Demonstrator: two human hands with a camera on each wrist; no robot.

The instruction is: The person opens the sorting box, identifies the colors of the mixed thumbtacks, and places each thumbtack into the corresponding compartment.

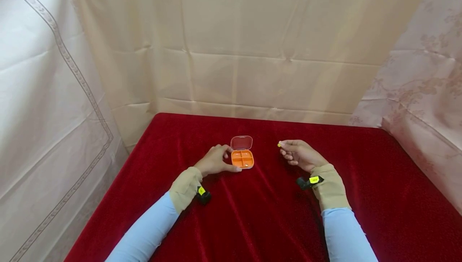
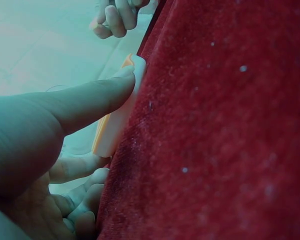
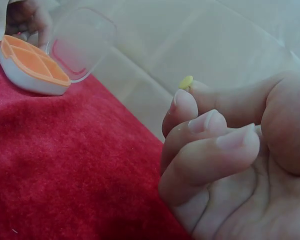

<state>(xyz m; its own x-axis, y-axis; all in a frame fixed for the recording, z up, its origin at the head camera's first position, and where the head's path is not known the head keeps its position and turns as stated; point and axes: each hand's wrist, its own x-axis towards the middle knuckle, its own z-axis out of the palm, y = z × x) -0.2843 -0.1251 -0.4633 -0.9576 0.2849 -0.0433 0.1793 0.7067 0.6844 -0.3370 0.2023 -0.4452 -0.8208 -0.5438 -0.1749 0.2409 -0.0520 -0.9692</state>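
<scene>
An orange and white pill box [image 1: 242,159] lies on the red cloth with its clear lid [image 1: 242,143] raised at the back. Its tray is split into several compartments, and something small and pale sits in the front right one. My left hand [image 1: 215,160] holds the box from the left, thumb at the near edge and index finger at the far side; the left wrist view shows the thumb against the box's side [image 2: 121,120]. Off to the right, my right hand [image 1: 301,153] pinches a small yellow pill [image 3: 186,82] between thumb and index finger, its other fingers curled.
A red velvety cloth [image 1: 267,214] with soft folds covers the table. Behind it hangs a beige curtain [image 1: 234,53], with pale patterned drapes at both sides. A small dark camera is strapped to each wrist.
</scene>
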